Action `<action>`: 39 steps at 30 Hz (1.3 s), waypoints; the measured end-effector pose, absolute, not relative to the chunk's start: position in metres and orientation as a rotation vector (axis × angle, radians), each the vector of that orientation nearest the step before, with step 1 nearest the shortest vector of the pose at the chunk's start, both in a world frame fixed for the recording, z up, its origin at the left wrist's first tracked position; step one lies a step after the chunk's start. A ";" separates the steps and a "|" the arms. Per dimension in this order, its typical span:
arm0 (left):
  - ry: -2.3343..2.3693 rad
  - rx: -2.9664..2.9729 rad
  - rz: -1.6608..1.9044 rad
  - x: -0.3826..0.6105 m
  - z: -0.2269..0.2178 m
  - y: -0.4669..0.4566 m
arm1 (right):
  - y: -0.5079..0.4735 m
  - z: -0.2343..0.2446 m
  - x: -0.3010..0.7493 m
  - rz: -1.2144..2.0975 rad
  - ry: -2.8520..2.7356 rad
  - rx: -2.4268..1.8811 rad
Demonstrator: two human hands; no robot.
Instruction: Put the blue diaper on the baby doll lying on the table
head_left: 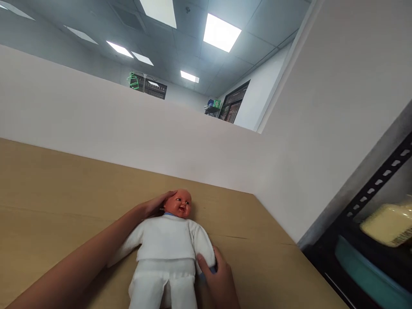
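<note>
On a light-brown wooden tabletop [64, 206], a plastic-headed baby doll [167, 240] in a white fleece top and white trousers lies face up, its head toward a low, plain white partition [128, 120]. The person's left hand [160, 201] cups the side of the head; whether it grips cannot be told. The right hand [222, 277] holds one sleeve's end between thumb and fingers. Far right, a pale yellow package [386, 225] sits near a black slotted strip [375, 186].
</note>
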State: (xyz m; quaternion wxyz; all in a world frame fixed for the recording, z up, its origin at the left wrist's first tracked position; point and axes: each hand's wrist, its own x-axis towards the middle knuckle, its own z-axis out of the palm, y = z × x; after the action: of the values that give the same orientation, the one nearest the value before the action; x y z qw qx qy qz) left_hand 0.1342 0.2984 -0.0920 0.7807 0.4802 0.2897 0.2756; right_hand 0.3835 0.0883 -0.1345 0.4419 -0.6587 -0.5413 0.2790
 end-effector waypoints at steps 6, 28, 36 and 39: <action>0.639 0.998 0.576 0.137 -0.098 0.306 | 0.091 -0.138 0.383 0.647 -1.366 -1.652; 0.992 1.397 0.881 0.139 -0.077 0.288 | 0.091 -0.145 0.382 0.521 -1.426 -1.585; 0.954 1.820 1.189 0.176 -0.022 0.153 | 0.094 -0.130 0.386 0.126 -1.424 -1.499; 0.728 1.966 0.960 0.191 -0.019 0.068 | 0.071 -0.097 0.386 0.239 -1.513 -1.378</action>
State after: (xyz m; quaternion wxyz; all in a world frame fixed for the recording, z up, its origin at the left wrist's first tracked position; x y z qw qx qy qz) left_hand 0.1910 0.0681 -0.0191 0.4059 0.7792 0.2888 0.3804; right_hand 0.3857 0.0712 -0.0967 0.5148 -0.5733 -0.6297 0.0993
